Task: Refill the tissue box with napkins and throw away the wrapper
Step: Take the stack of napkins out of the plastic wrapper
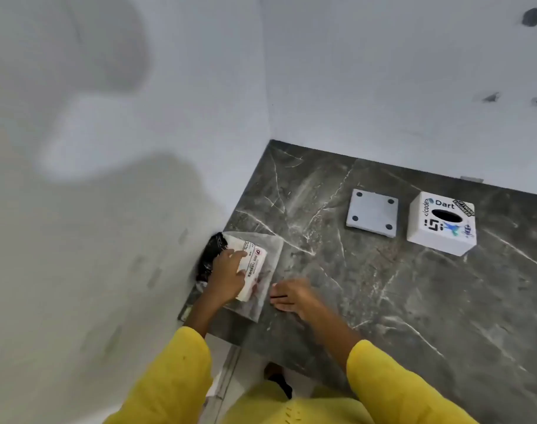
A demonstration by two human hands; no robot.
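Note:
A pack of white napkins [255, 264] in a clear printed wrapper [273, 249] lies at the near left corner of the dark marble counter [383, 286]. My left hand [227, 276] presses on the pack, fingers curled over its top. My right hand [294, 293] rests just right of the pack at the wrapper's edge, fingers together, holding nothing that I can see. The white tissue box [441, 224], with stickers and a dark oval slot, stands at the far right. Its flat white base plate [372, 213] with four dark dots lies just left of it.
A black bag or cloth [210, 255] lies bunched against the wall at the counter's left edge, behind the pack. White walls [383, 87] close the counter on the left and back. The counter's front edge runs near my yellow sleeves [392, 384].

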